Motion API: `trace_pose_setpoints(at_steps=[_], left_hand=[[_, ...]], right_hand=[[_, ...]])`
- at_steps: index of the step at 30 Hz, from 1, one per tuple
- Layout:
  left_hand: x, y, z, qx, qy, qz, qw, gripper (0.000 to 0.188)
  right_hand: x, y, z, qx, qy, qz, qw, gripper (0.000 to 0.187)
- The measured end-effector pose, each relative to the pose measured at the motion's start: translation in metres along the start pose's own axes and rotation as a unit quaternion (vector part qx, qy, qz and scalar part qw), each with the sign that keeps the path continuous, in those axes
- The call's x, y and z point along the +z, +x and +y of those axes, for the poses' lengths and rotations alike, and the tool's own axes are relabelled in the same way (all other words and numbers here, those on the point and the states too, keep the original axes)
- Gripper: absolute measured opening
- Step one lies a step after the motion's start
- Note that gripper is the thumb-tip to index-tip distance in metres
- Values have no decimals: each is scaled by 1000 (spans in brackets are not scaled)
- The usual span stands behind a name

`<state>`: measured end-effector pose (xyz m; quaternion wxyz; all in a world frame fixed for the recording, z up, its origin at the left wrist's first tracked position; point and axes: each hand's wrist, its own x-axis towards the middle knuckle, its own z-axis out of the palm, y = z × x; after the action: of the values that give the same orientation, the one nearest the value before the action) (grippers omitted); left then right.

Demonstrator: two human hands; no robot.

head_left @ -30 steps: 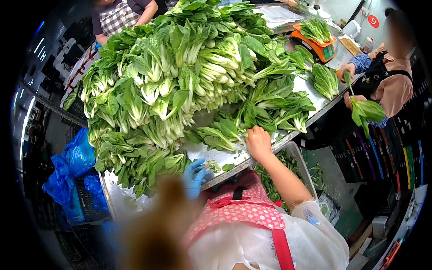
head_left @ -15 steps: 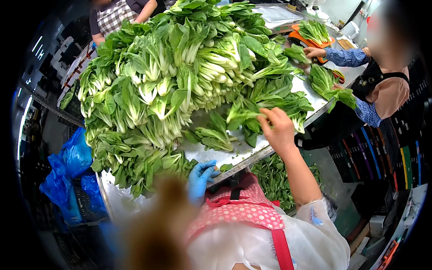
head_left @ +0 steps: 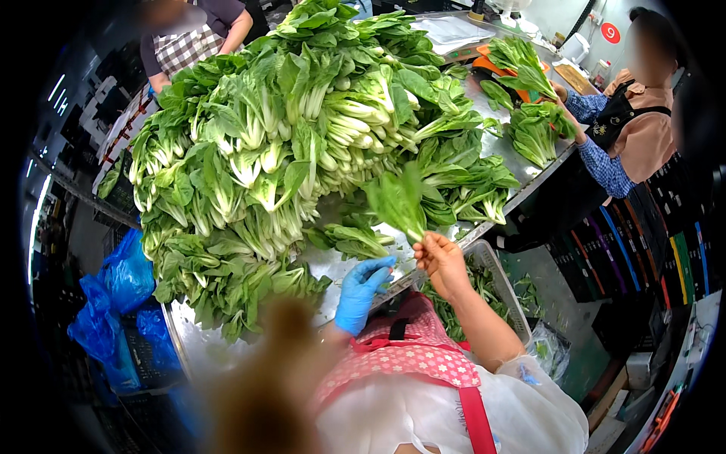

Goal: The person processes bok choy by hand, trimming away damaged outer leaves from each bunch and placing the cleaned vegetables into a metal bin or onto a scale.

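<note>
Workroom: indoor packing area, dim at left, with a pale wall at upper right; blue plastic bags (head_left: 125,268) sit low at left, beside the table.
Metal table (head_left: 327,276): shiny top, mostly covered in produce; bare strip along the near edge, with scraps of leaf on it.
Heap of greens (head_left: 257,144): tall, pale stalks and dark leaves; takes up the left and middle of the table.
Right hand (head_left: 445,265): bare; thumb and fingers pinched on the stalk end of one leafy green (head_left: 397,204). Leaves point up and away, blurred at the tip; plant is raised near the table edge.
Left hand (head_left: 359,291): blue glove, fingers partly bent, just left of the right hand. Cannot tell whether anything sits between the fingertips.
Nearby greens (head_left: 355,240): few plants lying flat just beyond the glove.
Right-hand group (head_left: 465,178): smaller cluster, right of the heap, leaves overlapping.
Crate (head_left: 512,287): below the table edge, partly behind the right forearm; holds loose leaves (head_left: 484,284).
Co-worker (head_left: 639,113): at right, hands on greens near an orange scale (head_left: 484,64).
Progress (judged): one plant in hand; the leaves in the crate suggest some plants have been handled. Most of the produce lies in the heap, so far more appears left than done. Exact count not readable.
</note>
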<state>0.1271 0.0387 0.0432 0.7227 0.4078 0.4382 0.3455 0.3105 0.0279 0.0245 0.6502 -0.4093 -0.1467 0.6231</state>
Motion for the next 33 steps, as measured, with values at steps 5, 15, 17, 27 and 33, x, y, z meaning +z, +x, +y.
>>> trace_pose_setpoints(at_steps=[5, 15, 17, 27, 33], left_hand=[[9, 16, -14, 41, -76, 7, 996, 18], [-10, 13, -23, 18, -42, 40, 998, 22], [-7, 11, -21, 27, -47, 45, 998, 22], [-40, -16, -10, 34, -130, 145, 980, 29], [-42, -13, -15, 49, -121, 179, 975, 25]], right_hand=[[7, -17, 30, 58, -8, -65, 996, 21], [12, -23, 57, 4, -224, -16, 975, 27], [15, -24, 63, -8, -226, 7, 974, 27], [52, 36, 18, -165, -507, -59, 844, 23], [107, 127, 28, -281, -685, 58, 669, 34]])
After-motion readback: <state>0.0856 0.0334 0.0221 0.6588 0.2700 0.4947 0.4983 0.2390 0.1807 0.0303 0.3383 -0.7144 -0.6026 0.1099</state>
